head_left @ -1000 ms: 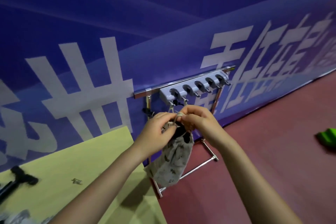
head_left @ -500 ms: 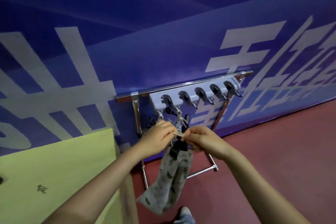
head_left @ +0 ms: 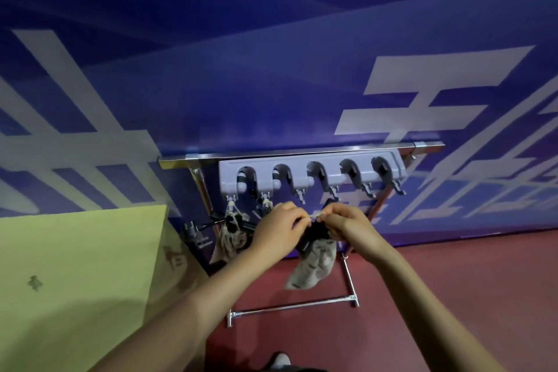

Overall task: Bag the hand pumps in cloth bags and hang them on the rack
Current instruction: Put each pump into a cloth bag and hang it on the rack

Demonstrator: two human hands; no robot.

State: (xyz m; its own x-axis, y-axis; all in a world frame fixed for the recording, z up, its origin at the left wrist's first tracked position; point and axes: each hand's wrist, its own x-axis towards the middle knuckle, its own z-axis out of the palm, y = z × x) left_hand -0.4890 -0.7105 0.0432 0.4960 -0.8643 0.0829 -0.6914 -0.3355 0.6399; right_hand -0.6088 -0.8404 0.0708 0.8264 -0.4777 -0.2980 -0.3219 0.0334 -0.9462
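Note:
A patterned cloth bag (head_left: 314,266) with a black hand pump (head_left: 314,234) sticking out of its top hangs between my hands. My left hand (head_left: 277,232) and my right hand (head_left: 347,226) each pinch the bag's drawstring (head_left: 314,215), stretched short between them just below the grey hook rack (head_left: 311,174). The rack sits on a chrome bar stand against the blue wall. Another filled cloth bag (head_left: 231,238) hangs from the rack's leftmost hook. A second hook beside it also carries a loop, partly hidden by my left hand.
A yellow-green table (head_left: 75,275) fills the lower left, its corner close to the stand (head_left: 293,306). The floor (head_left: 453,281) is red. A shoe tip (head_left: 280,361) shows at the bottom edge. The three right hooks of the rack hang bare.
My view has moved closer and squarer to the rack. My hands carried the bag rightward along the rack, from the left hooks toward the middle, holding the drawstring taut.

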